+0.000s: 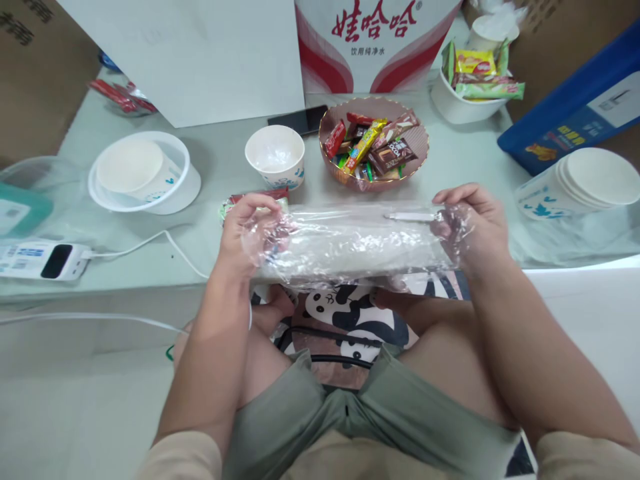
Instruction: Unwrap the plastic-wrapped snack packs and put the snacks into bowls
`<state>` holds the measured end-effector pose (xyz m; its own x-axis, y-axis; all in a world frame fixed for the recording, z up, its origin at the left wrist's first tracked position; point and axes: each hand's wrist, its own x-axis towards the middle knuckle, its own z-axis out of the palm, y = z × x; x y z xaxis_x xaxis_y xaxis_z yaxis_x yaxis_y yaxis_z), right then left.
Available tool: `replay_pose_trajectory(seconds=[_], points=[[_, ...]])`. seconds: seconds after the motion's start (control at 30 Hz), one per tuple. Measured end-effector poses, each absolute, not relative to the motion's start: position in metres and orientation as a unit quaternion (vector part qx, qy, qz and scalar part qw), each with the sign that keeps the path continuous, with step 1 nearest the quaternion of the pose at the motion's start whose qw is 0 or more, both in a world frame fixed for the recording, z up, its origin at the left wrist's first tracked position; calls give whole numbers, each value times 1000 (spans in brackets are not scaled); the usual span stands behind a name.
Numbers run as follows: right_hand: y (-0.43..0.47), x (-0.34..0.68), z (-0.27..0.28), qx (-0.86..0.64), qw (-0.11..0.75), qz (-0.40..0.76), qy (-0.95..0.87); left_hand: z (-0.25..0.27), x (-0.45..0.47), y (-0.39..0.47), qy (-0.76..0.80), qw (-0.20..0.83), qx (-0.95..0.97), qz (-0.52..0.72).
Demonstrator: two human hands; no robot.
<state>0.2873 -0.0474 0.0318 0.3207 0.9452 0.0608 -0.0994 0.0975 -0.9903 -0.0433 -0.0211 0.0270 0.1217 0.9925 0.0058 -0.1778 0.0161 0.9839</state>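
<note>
A crinkled clear plastic bag [350,243] is stretched sideways between my two hands, over the near edge of the table. My left hand [255,230] grips its left end, with some of the film lying over the fingers. At the other end, my right hand [477,223] holds the bag with bent fingers, partly behind the film. A slim white strip [413,217] shows at the bag's upper right, close to the right fingers; what it is I cannot tell. Just behind my left hand lies a red and green snack packet [260,197], partly covered.
Behind the bag stand a paper cup [275,157] and a pink bowl of wrapped snacks [327,160]. At left are a white bowl [183,190] holding a paper cup, and a power strip [63,260] with a cable. Stacked cups [550,193] and a blue box [565,113] are at right.
</note>
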Motion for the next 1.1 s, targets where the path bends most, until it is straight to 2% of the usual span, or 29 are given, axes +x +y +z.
replay_pose_trajectory(seconds=[0.17, 0.37, 0.43, 0.53, 0.63, 0.73, 0.83, 0.93, 1.03, 1.1], points=[[-36, 292, 29, -581, 579, 484, -304, 26, -46, -19, 348, 561, 561, 499], [-30, 295, 17, -612, 597, 439, -276, 25, -46, -11, 336, 583, 522, 524], [-29, 298, 14, -639, 600, 384, -291, 24, -46, -10, 367, 580, 502, 526], [-29, 302, 16, -665, 612, 220, -367, 24, -45, -11, 408, 557, 517, 507], [-31, 297, 25, -623, 638, 55, -449, 25, -43, -15, 387, 579, 550, 461], [-33, 279, 38, -559, 634, -23, -533, 27, -40, -17, 357, 595, 571, 439], [-34, 250, 48, -476, 550, 37, -685, 31, -40, -20, 329, 608, 593, 413], [-33, 221, 53, -371, 383, 205, -821, 43, -43, -24, 277, 633, 631, 352], [-34, 203, 52, -323, 249, 351, -843, 57, -49, -28, 214, 652, 659, 307], [-37, 199, 50, -342, 224, 398, -821, 62, -53, -30, 217, 648, 647, 339]])
